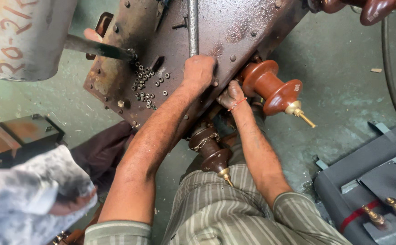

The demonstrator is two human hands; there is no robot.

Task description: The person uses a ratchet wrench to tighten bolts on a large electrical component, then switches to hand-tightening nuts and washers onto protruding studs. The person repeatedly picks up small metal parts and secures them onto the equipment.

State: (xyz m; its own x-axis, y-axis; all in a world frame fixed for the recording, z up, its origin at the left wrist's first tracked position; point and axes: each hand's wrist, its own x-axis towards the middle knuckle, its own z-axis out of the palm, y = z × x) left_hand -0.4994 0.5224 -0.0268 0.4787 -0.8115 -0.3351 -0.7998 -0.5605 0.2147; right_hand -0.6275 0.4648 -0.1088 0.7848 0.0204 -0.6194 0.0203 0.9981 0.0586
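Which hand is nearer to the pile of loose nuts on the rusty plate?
Left. The left hand rests on the plate just right of the nuts; the right hand is farther right, at the plate's edge by the brown insulator.

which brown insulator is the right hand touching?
The upper one, beside the plate's edge: the right hand grips its base. The lower insulator sits untouched between the forearms.

Top left, on the curved side of a pale grey-white drum (23, 38): hand-painted markings (12, 52) in orange-red, with a touch of yellow at the picture's left edge, running slantwise and cut off by the frame. Right of centre, on the broad skirt of the brown ribbed insulator (270, 86): a small pale rectangular tag (296, 87), too small to read.
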